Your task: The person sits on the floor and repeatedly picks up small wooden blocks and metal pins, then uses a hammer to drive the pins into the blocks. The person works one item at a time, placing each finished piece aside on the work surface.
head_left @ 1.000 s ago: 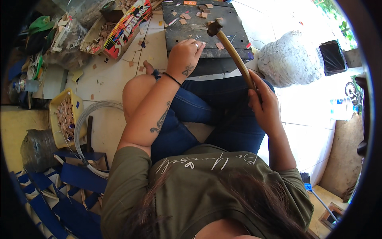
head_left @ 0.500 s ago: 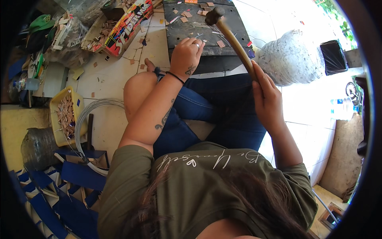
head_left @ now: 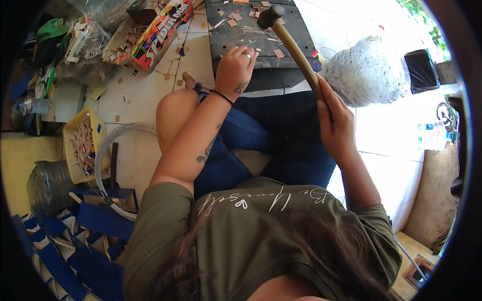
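- While the right hand (head_left: 337, 118) grips a hammer (head_left: 296, 50) by its wooden handle, the tool's dark head points away, ahead of that hand and to its left.
- With fingers curled, the left hand (head_left: 234, 65) sits over the near side of the low black counter (head_left: 276, 79); whether it pinches anything cannot be told.
- Tan squares (head_left: 278, 53) lie beyond it and to its right.

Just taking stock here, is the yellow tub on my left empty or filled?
Not empty: small brownish pieces lie heaped in the yellow tub, seen through its open top. How deep they go, I cannot tell.
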